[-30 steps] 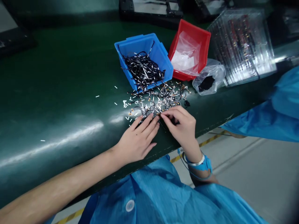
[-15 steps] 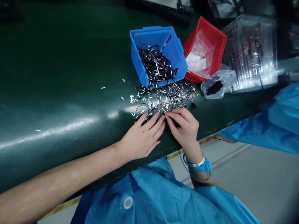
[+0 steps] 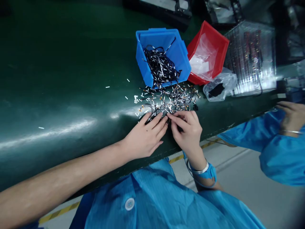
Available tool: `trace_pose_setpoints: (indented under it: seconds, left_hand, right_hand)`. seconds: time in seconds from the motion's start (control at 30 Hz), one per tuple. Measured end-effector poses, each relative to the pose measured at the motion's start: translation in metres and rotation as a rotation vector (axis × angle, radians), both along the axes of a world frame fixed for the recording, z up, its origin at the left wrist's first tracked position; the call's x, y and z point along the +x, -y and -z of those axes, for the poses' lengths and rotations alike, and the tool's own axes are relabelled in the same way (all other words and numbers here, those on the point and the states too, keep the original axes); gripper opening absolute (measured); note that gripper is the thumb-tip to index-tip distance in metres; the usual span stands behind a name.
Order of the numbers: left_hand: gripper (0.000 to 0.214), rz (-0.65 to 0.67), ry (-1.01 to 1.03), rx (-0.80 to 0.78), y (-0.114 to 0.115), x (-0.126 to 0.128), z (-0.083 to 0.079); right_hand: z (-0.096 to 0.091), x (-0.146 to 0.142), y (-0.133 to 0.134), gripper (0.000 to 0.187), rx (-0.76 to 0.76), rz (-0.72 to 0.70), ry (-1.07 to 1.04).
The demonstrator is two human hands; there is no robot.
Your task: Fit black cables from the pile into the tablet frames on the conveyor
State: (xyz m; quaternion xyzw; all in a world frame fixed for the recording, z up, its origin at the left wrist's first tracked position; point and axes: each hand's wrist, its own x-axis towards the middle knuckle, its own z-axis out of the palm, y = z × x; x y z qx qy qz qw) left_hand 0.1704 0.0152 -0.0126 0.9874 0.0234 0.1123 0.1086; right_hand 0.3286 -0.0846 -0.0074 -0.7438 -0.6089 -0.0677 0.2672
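Note:
My left hand (image 3: 146, 136) lies palm down at the near edge of a loose pile of short dark cables (image 3: 178, 98) with white tags and gold-coloured ends. Its fingers are stretched out over the nearest cables. Close beside its fingertips, my right hand (image 3: 187, 128) pinches with thumb and index finger; whatever sits in the pinch is too small and covered to name. Behind the pile a blue bin (image 3: 182, 57) stands with its open side towards me, holding a tangle of similar black cables (image 3: 159, 65).
A red bin (image 3: 220, 51) with clear plastic inside adjoins the blue one. Near it lie a clear bag (image 3: 219, 90) with something black and a stack of clear trays (image 3: 252, 60). White slips (image 3: 107, 86) dot the green tabletop (image 3: 59, 79). At right, another person's hand (image 3: 294, 117) shows.
The view has shifted slightly. Another person's hand has come into sight at the right. My hands keep nearly the same pose by the pile, the right still pinching.

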Motion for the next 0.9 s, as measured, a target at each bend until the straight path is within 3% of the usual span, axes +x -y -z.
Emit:
trace_pose_setpoints:
  seconds: [0.13,0.23,0.4,0.53,0.67,0.77,0.9]
  left_hand:
    - [0.041,-0.034,0.06,-0.062,-0.003,-0.003,-0.002]
    - [0.035,-0.125,0.154,-0.197,-0.007,-0.005,-0.005]
    - [0.032,-0.306,0.226,-0.379,-0.014,-0.005,-0.006]
    - [0.032,-0.269,0.197,-0.253,-0.012,-0.003,-0.003]
    - [0.037,-0.241,0.149,-0.136,-0.009,-0.002,0.0]
    - [0.038,-0.251,0.135,-0.119,-0.008,-0.002,0.0]
    - [0.038,-0.265,0.133,-0.106,-0.008,-0.002,0.001]
  right_hand:
    - [-0.004,0.003,-0.005,0.015,0.033,0.151,-0.256]
    - [-0.008,0.003,-0.006,0.01,0.024,0.183,-0.311]
    - [-0.018,0.003,-0.007,0.011,-0.085,-0.069,0.011]
    - [-0.024,0.007,-0.014,0.021,-0.205,-0.305,0.345]
    - [-0.027,0.01,-0.022,0.028,-0.231,-0.41,0.474]
    - [-0.036,0.013,-0.019,0.025,-0.176,-0.427,0.503]
    - [-0.056,0.021,-0.005,0.022,-0.209,-0.342,0.473]
